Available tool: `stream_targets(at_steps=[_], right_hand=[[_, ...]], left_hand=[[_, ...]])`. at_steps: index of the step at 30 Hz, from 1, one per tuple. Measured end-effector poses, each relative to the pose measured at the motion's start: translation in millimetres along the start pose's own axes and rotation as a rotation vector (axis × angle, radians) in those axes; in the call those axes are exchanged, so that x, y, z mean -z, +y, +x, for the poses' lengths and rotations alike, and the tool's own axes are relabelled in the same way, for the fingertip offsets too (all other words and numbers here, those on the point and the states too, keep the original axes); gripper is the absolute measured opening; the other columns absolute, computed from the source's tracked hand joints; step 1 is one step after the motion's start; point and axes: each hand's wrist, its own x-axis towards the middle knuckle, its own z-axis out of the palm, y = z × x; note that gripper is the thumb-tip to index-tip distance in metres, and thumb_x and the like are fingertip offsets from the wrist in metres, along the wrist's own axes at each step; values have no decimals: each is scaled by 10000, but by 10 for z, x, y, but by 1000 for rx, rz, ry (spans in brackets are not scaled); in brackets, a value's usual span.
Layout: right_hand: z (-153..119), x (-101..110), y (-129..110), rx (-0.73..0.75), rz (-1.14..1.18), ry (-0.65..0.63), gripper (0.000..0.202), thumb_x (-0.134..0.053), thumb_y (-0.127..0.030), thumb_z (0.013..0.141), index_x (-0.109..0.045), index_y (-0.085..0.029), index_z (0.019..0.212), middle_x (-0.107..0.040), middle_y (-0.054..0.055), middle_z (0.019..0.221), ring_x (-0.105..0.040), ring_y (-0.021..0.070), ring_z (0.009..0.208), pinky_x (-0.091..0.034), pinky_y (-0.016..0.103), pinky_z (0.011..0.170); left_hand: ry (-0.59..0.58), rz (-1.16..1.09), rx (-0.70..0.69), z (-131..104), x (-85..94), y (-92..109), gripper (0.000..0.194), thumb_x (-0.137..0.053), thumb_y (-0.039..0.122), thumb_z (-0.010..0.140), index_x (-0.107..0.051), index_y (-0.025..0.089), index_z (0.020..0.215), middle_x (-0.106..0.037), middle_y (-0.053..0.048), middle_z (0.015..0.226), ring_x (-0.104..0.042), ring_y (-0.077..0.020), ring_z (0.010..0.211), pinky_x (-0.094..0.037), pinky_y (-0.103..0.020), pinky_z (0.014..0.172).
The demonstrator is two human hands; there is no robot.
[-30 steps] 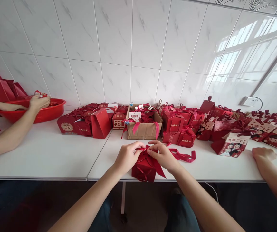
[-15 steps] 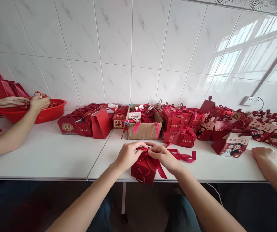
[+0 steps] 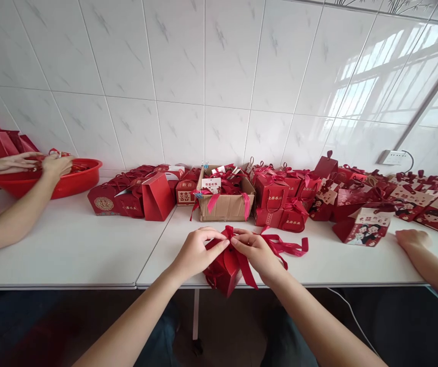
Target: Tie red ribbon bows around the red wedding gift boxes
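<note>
A small red gift box (image 3: 222,275) stands at the front edge of the white table, tilted slightly towards me. On its top a red ribbon (image 3: 247,271) is gathered, one tail hanging down the right side. My left hand (image 3: 199,253) pinches the ribbon from the left, thumb and index finger at the knot. From the right, my right hand (image 3: 255,251) pinches the same ribbon, its fingertips almost touching the left ones. Another length of red ribbon (image 3: 293,247) lies on the table beyond my right hand.
Behind the gift box sits a cardboard box (image 3: 224,208) of ribbons and tags. Finished-looking red boxes (image 3: 274,193) line the wall on both sides. At left, another person's hands (image 3: 53,165) work over a red basin (image 3: 76,183). Another person's hand (image 3: 413,239) rests at right.
The gift box has turned and tipped a little under my hands. The ribbon's loop now stands up between my fingertips. The view has shifted slightly.
</note>
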Motion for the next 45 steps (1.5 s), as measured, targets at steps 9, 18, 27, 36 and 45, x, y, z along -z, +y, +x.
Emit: stream_targets(at_steps=[9, 18, 27, 36, 45], right_hand=[[-28, 117, 3, 130, -282, 15, 342, -539, -478, 868, -735, -204, 806, -721, 77, 1040, -646, 254, 1031, -487, 358, 882], [1, 299, -148, 266, -611, 49, 193, -543, -383, 857, -597, -221, 948, -591, -47, 552, -542, 147, 512, -392, 265, 541], [334, 300, -189, 219, -339, -258, 286, -648, -393, 796, -589, -191, 990, -665, 11, 773, -593, 144, 663, -457, 252, 593], [232, 385, -191, 657, -672, -399, 366, -395, -152, 922, -722, -271, 1034, -585, 46, 896, -575, 151, 787, -477, 278, 722], [246, 423, -68, 688, -991, -484, 535, -437, 38, 817, -729, -329, 1075, -403, 12, 841, -429, 126, 717, -381, 219, 630]], left_hand=[[-27, -67, 75, 65, 26, -23, 169, -588, 300, 825, -720, 196, 799, -760, -44, 846, -705, -214, 813, -568, -301, 739], [-164, 44, -20, 121, 126, 131, 160, -509, 253, 857, -656, 212, 810, -704, -24, 826, -648, -186, 755, -518, -270, 669], [-262, 106, -47, 201, 187, 188, 144, -475, 236, 869, -608, 220, 816, -675, 5, 834, -617, -164, 752, -482, -246, 674], [-300, 103, -22, 248, 215, 103, 158, -495, 251, 862, -647, 233, 902, -705, -13, 920, -658, -188, 866, -506, -262, 749], [-315, 179, 52, 332, 258, 84, 166, -495, 301, 858, -640, 232, 897, -687, -12, 889, -640, -195, 816, -490, -287, 723]])
